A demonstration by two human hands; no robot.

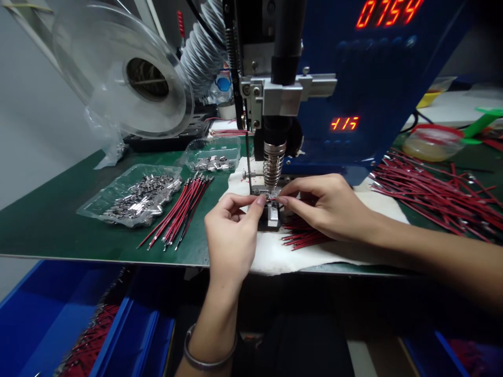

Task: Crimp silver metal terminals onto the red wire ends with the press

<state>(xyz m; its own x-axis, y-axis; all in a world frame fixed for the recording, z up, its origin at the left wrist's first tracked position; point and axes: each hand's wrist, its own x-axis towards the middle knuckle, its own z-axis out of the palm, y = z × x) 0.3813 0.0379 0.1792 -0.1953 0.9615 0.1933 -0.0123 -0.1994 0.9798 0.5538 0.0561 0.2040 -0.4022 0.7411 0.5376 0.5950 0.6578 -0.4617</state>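
Under the soldering machine's iron tip (273, 167), both of my hands meet at a small metal fixture (272, 214). From the left, my left hand (234, 230) is closed in a pinch, thumb against forefinger; what lies between them is too small to make out. My right hand (328, 201) pinches from the other side, at a short bit of red wire (272, 198) by the tip. Beneath the right hand, a bunch of red and black wires (302, 238) rests on a white cloth (271, 259).
Clear plastic trays (94, 207) of small metal parts stand at left, beside a bundle of red and black wires (173, 212). More red wires (436, 193) pile up at right. The blue machine housing (353, 68) rises behind. A clear reel (113, 68) and blue bins (129, 335) flank the table.
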